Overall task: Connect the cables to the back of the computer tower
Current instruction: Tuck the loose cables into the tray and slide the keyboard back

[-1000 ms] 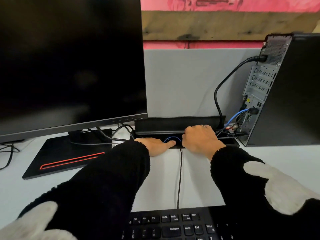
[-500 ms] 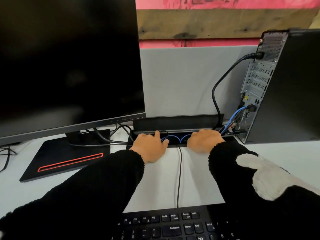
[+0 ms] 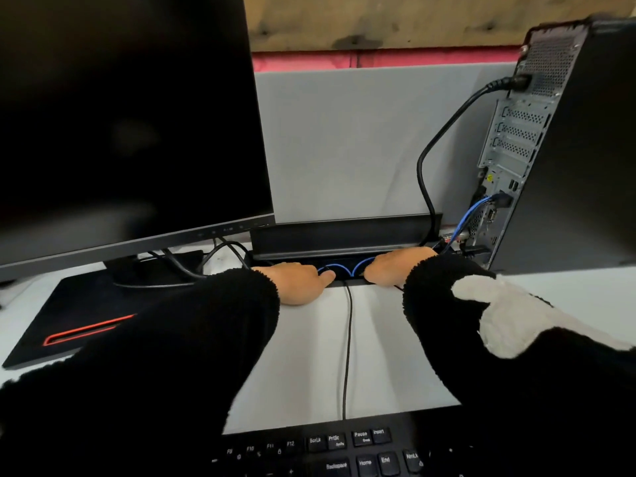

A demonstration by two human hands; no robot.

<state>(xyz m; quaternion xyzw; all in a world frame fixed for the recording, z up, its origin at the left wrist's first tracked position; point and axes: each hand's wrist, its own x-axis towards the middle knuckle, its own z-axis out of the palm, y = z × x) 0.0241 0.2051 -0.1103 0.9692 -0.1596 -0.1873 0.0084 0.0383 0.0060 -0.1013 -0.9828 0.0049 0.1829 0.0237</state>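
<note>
Blue cable (image 3: 339, 266) now loops in the slot (image 3: 344, 275) at the table's (image 3: 378, 339) back between both hands (image 3: 296, 282) (image 3: 395, 266), fingers hidden so grip unclear, its end already in the tower (image 3: 581, 146), so tidying looks left.

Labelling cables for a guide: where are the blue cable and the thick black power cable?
blue cable (image 3: 473, 211), head view, stretch near the tower
black power cable (image 3: 424, 187), head view, middle of its hanging run

perforated bare-metal tower back (image 3: 516, 132), fuzzy fleece sleeves (image 3: 206, 339)
</note>
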